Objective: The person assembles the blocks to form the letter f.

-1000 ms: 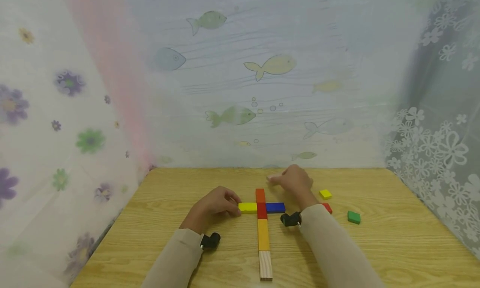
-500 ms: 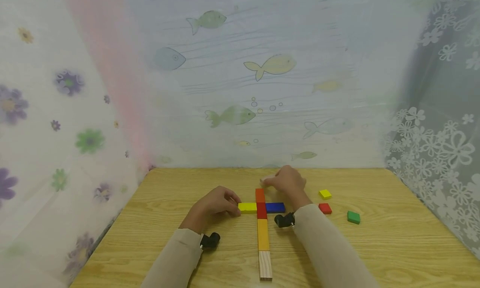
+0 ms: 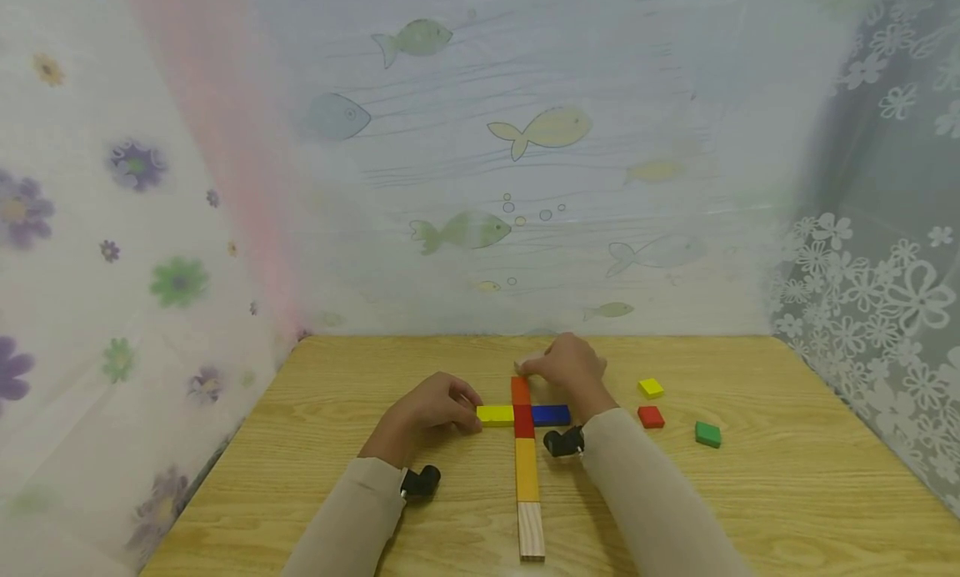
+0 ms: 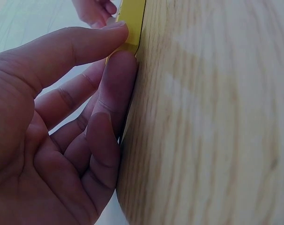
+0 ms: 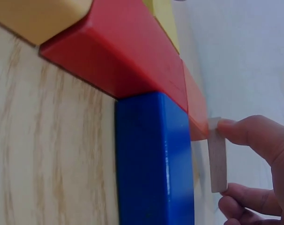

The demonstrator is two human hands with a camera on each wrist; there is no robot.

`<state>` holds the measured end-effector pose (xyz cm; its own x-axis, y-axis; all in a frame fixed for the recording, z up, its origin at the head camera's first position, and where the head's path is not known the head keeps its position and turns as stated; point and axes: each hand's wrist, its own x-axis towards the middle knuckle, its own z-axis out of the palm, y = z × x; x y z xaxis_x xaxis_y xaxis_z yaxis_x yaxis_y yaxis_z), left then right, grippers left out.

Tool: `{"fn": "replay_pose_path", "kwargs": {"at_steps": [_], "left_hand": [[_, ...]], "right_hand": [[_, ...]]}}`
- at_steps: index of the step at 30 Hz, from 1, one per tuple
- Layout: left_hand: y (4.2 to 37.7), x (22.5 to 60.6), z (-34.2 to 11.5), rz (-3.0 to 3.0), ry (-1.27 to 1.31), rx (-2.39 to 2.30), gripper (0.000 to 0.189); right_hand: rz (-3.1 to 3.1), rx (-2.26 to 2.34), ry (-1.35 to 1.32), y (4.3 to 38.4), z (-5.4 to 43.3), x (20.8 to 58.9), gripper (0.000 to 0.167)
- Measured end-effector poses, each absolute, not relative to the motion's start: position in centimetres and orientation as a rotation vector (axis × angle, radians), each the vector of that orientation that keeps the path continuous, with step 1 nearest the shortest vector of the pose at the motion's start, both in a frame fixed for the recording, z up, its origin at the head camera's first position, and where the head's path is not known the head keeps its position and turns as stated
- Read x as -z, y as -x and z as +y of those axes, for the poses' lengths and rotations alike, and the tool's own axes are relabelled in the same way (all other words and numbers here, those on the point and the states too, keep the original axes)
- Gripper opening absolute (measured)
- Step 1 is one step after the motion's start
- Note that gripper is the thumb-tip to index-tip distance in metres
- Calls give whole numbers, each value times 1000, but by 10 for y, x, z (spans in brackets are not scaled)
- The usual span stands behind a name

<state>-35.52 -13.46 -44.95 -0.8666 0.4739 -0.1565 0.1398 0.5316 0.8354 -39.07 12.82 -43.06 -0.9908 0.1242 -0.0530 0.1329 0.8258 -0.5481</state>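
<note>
My left hand [image 3: 438, 402] pinches the outer end of a yellow block [image 3: 495, 416], thumb and fingertips at its edges in the left wrist view. My right hand [image 3: 566, 367] holds a pale, unpainted wooden block [image 5: 218, 157] between thumb and fingers, close to the far end of an orange block [image 3: 520, 390]. A cross of blocks lies flat on the table: a red block [image 3: 523, 422] at the centre, a blue block [image 3: 551, 415] to its right, the yellow one to its left. Towards me run an amber block [image 3: 527, 469] and a striped plain wood block [image 3: 531, 530].
Right of the cross, a small yellow block [image 3: 651, 388], a small red block [image 3: 651, 417] and a green block [image 3: 707, 434] lie loose on the wooden table [image 3: 787, 494]. A fish-patterned curtain [image 3: 450, 160] hangs behind the far edge.
My right hand has carried the pale block leftward to the far end of the cross, uncovering the small loose red block. The left hand stays at the yellow block.
</note>
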Motion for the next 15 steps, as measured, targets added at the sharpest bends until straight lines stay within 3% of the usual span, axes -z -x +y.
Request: {"fn": "replay_pose_path", "kwargs": {"at_steps": [15], "left_hand": [[356, 450, -134, 2409, -504, -1258, 35]], "right_hand": [[2990, 912, -209, 389, 126, 437, 48]]}}
